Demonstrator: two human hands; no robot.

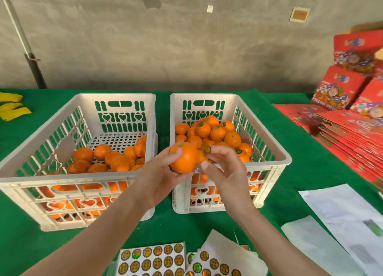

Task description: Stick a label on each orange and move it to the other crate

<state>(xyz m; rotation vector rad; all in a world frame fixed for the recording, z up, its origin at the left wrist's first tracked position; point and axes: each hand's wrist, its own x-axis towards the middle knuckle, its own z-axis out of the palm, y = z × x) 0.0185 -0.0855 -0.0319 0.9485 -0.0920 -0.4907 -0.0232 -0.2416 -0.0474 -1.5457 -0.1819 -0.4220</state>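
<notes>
Left grip [160, 179]: fingers curled round a smooth, round orange [184, 158], clasped from below and the side.
Right grip [226, 172]: fingers bent, a round gold-and-dark label [206, 148] held at the fingertips, just beside the orange's right side.
Held orange: in the air over the gap btwn the 2 crates, above the near-left corner of the right one. Small green-yellow spot on top; stem or sticker, can't tell.
Left crate: white slotted plastic crate [31, 179] w/ heart cut-outs, partly filled w/ plain oranges [112, 157]; no stickers visible on them.
Right crate: matching white plastic crate [207, 96], oranges heaped higher [217, 133], several w/ a dark round sticker on top.
Table: covered in green cloth [165, 228]; both crates side by side on it, close but apart.
Sticker sheets: 2 white backing sheets at the near edge, one full of gold round stickers [151, 259], the other [211, 263] tilted beside it. Print too small to read.
Writing: red printed cardboard cartons [335, 93] at far right show "FRESH FRU…" under a cartoon figure; rest cut off. More lie flat in a stack [342, 126].
Other: white paper sheets [339, 209] near right; yellow folded pieces [12, 105] far left.
</notes>
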